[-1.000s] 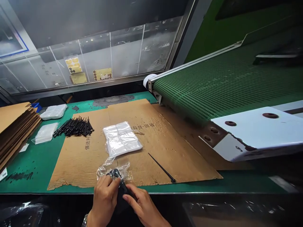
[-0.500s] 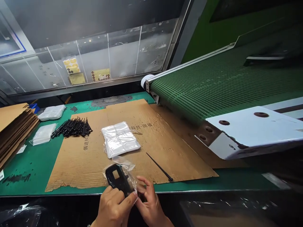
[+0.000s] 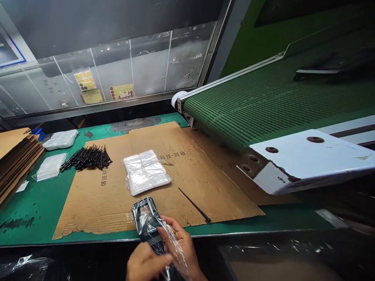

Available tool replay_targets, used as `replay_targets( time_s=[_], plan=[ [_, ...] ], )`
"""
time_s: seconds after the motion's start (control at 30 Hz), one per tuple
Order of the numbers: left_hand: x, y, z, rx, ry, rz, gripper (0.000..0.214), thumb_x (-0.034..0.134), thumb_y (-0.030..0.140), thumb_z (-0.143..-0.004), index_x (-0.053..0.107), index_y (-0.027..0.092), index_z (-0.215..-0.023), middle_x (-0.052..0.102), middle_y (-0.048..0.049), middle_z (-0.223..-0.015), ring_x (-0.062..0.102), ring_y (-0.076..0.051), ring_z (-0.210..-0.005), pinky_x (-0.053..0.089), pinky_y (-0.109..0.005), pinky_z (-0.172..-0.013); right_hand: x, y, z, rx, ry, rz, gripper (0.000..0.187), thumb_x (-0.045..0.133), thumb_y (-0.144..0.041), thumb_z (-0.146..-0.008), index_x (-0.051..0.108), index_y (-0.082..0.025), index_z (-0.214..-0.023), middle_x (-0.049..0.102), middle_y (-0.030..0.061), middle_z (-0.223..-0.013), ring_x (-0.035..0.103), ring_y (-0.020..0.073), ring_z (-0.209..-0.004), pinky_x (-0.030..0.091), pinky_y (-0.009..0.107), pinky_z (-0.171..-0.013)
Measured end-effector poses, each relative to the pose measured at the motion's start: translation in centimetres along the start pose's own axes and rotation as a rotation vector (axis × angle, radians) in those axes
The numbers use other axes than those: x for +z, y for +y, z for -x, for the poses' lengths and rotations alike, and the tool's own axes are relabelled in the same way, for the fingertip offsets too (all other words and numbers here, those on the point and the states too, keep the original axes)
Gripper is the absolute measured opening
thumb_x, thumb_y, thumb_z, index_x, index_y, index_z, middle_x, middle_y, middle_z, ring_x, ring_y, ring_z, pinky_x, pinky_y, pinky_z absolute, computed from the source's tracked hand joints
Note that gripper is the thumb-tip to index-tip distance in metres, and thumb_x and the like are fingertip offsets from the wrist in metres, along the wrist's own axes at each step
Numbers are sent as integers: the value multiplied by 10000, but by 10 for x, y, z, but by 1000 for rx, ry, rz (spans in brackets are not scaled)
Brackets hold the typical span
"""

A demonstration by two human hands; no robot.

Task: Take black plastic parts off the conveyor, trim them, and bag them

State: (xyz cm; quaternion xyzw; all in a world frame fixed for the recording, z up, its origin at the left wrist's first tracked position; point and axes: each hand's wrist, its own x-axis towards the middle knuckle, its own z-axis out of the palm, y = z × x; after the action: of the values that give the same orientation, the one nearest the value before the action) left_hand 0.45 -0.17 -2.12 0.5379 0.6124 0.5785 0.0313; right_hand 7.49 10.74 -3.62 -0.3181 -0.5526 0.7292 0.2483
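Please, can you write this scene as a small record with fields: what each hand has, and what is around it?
Left hand: holds the lower part of a black plastic part with a rectangular opening
Right hand: fingers curl over a clear plastic bag around the same part
Nearest things: cardboard sheet, single black cable tie, stack of clear bags
Rest: bundle of black cable ties, green work table, stacked flat cardboard, green conveyor belt

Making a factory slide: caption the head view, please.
Left hand and right hand hold a black plastic frame in a clear plastic bag over a cardboard sheet.
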Motion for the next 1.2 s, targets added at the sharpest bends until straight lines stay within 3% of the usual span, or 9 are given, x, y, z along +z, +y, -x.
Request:
replay_targets(
  time_s=[0.1, 0.2, 0.33, 0.43, 0.63, 0.8, 0.93, 1.07, 1.2],
  plan=[
    [-11, -10, -1, -551, 588, 340, 488, 664, 377, -733, 542, 289, -1197, 618, -22, -931, 580, -153, -832, 453, -242, -700, -1, 2, 6, -62, -44, 43, 458, 638, -540, -696, 578, -145, -920, 508, -31, -538, 389, 70, -412, 324, 181, -382],
    [-10, -6, -9, -998, 595, 845, 393, 706, 362, -682, 638, 192, -1029, 669, -72, -931, 615, -221, -901, 481, -314, -761, -1, 4, 12, -168, -97, 116, 394, 582, -528, -750, 596, -160, -891, 559, -2, -595, 455, 95, -453, 371, 194, -411],
    [-13, 3, -23, -1245, 732, 1175, 108, 670, 171, -654, 693, 154, -759, 725, -63, -724, 667, -220, -707, 512, -354, -725, -4, -2, 13, -372, -62, 362, 353, 420, -453, -875, 606, -177, -759, 568, 3, -552, 508, 120, -483, 401, 219, -495],
    [-25, -2, -31, -1301, 850, 1317, 109, 586, 119, -666, 687, 136, -628, 720, -58, -631, 665, -185, -613, 523, -315, -670, -11, -12, 13, -441, -99, 578, 368, 392, -392, -899, 562, -186, -646, 536, -7, -506, 494, 117, -471, 380, 223, -510],
    [-32, -15, -26, -1256, 858, 1227, 72, 614, 102, -632, 674, 140, -638, 719, -43, -625, 663, -173, -586, 531, -308, -621, -33, -30, 26, -397, -509, 898, 303, 433, -266, -883, 599, -211, -635, 601, 2, -575, 540, 130, -518, 384, 232, -530],
    [-20, -9, -18, -1105, 902, 906, 201, 747, 130, -564, 648, 190, -729, 716, 19, -676, 670, -164, -642, 533, -281, -642, -38, -31, 28, -379, -200, 697, 363, 468, -293, -867, 491, -216, -1221, 639, 97, -1082, 597, 225, -993, 474, 340, -850],
    [-12, 1, -18, -1126, 797, 943, 290, 783, 218, -537, 665, 200, -801, 728, -7, -744, 682, -209, -721, 535, -308, -667, -16, -19, 25, -442, -319, 679, 797, 651, -293, -729, 251, -102, -1391, 394, 190, -1376, 362, 302, -1268, 342, 437, -1017],
    [-14, 2, -18, -1198, 728, 1063, 263, 800, 259, -504, 687, 182, -729, 727, -15, -713, 664, -179, -656, 519, -281, -648, 1, -21, 21, -249, -506, 527, 290, 447, -114, -763, 613, -116, -1001, 671, 77, -858, 615, 174, -772, 492, 255, -687],
    [-23, -2, -10, -1275, 338, 1010, 221, 792, 307, -539, 684, 182, -686, 662, 10, -562, 605, -142, -534, 484, -262, -579, -6, -31, 23, 39, -674, 261, 204, 464, -116, -739, 588, -133, -577, 462, -57, -493, 418, 58, -456, 335, 154, -445]
  ],
)
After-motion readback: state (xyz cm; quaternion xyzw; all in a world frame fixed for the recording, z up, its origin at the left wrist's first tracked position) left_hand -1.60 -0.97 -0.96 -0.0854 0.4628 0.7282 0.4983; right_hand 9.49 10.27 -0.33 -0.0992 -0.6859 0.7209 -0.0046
